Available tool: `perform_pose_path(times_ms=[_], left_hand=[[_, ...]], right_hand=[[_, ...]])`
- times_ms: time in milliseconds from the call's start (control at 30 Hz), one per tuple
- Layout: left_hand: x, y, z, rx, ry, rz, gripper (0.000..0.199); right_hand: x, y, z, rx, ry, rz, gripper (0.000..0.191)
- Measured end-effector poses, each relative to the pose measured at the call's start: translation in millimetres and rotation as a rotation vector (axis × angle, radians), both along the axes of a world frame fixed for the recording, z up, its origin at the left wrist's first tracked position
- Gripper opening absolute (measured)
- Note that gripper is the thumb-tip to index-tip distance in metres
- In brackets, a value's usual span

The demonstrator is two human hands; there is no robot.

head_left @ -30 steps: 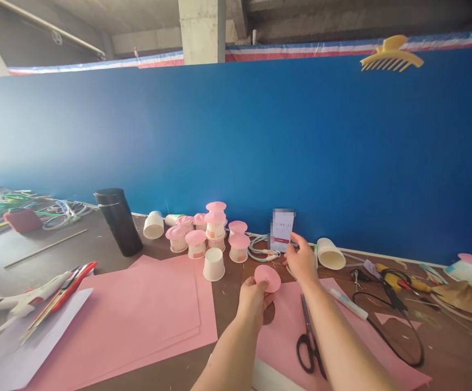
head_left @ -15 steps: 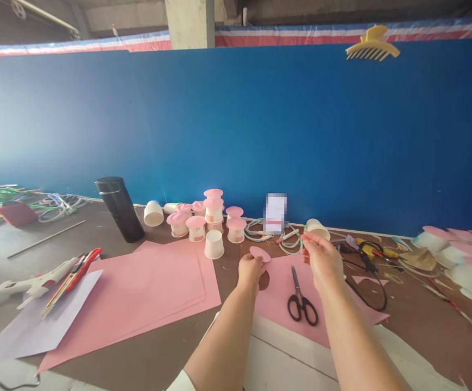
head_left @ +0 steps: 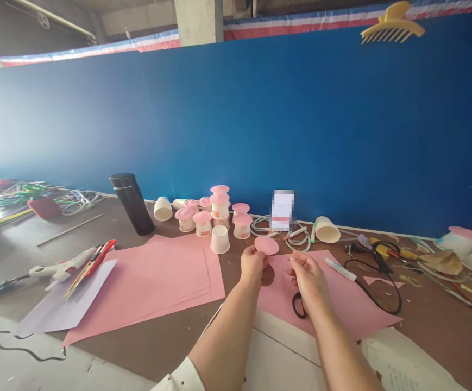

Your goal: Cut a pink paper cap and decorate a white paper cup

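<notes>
My left hand (head_left: pixel 254 265) pinches a pink paper disc (head_left: pixel 267 245) by its lower left edge. To its right, my right hand (head_left: pixel 308 276) has thumb and fingers drawn together near the disc; whether anything small is between them is hidden. Below both hands lies a pink sheet (head_left: pixel 344 298) with a round piece cut out near its left edge. Scissors (head_left: pixel 299 306) rest on that sheet, mostly covered by my right hand, one black handle loop showing. A white tube-shaped stick (head_left: pixel 340 269) lies on the sheet to the right.
Upside-down paper cups (head_left: pixel 220 240) stand at the back, several topped with pink discs. A black bottle (head_left: pixel 132 203), larger pink sheets (head_left: pixel 158 282), a red utility knife (head_left: pixel 91 269) and a glue gun (head_left: pixel 62 267) lie left. Cables (head_left: pixel 382 255) tangle at right.
My right hand has moved down and left toward the disc, its fingers closing and covering most of the scissors. The white stick is now uncovered. The disc faces the camera more.
</notes>
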State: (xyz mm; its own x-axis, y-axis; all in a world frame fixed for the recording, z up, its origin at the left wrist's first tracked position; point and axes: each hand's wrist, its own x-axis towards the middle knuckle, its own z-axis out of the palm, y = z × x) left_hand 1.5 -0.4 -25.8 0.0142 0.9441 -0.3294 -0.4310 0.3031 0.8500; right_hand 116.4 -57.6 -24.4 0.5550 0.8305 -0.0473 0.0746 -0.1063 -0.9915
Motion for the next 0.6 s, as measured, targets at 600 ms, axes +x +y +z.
perform_pose_path(times_ms=[600], left_hand=[[-5.8, -20.3, 20.6, 0.14, 0.095, -0.269, 0.032]], right_hand=[[-7.1, -2.4, 12.1, 0.054, 0.295, 0.085, 0.04]])
